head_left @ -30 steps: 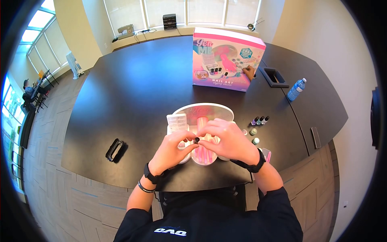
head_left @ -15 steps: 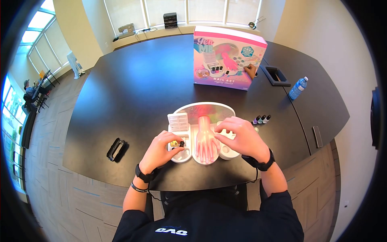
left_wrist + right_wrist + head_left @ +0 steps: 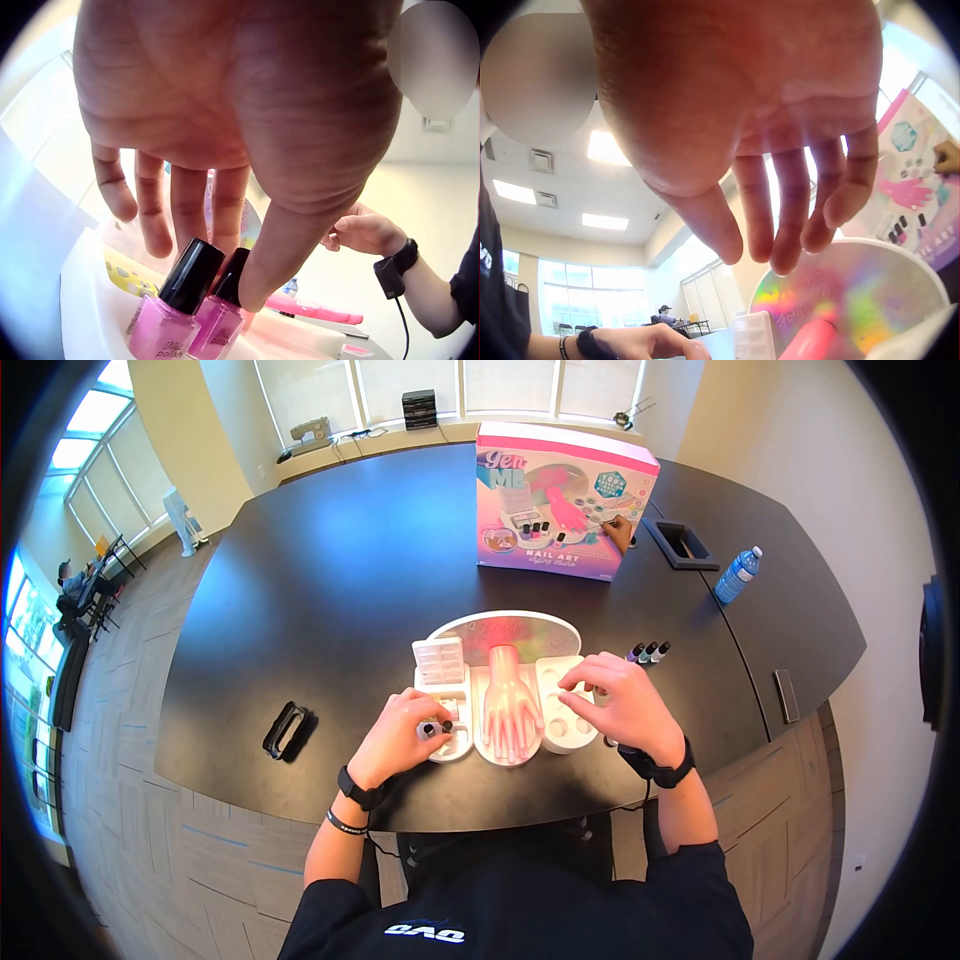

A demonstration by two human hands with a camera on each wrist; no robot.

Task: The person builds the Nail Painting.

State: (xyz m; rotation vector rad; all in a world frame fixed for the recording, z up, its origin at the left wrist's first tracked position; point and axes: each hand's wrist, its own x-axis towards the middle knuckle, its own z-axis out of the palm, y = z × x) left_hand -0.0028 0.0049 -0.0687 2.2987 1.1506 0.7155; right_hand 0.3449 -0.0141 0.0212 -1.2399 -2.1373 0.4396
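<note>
In the left wrist view my left hand (image 3: pixel 395 730) pinches the black cap of a pink nail polish bottle (image 3: pixel 216 328) between thumb and fingers. A second pink nail polish bottle (image 3: pixel 163 330) with a black cap leans right beside it. Both are at the white left tray (image 3: pixel 458 745) of the nail art station. My right hand (image 3: pixel 630 702) hovers over the white right holder (image 3: pixel 553 672) with round wells, its fingers loosely bent and holding nothing. Between the hands lies a pink model hand (image 3: pixel 511 705), palm down, in front of an oval mirror (image 3: pixel 540 628).
Several nail polish bottles (image 3: pixel 648 653) stand beyond my right hand. Farther back are the nail art box (image 3: pixel 545 550), a water bottle (image 3: pixel 738 575) and a table socket frame (image 3: pixel 690 565). A black strapped object (image 3: pixel 285 730) lies to the left, a phone (image 3: pixel 786 696) to the right.
My hands, together over the model hand a second ago, have parted. The left carried a black-capped bottle down to the left tray; the right moved rightward over the holder.
</note>
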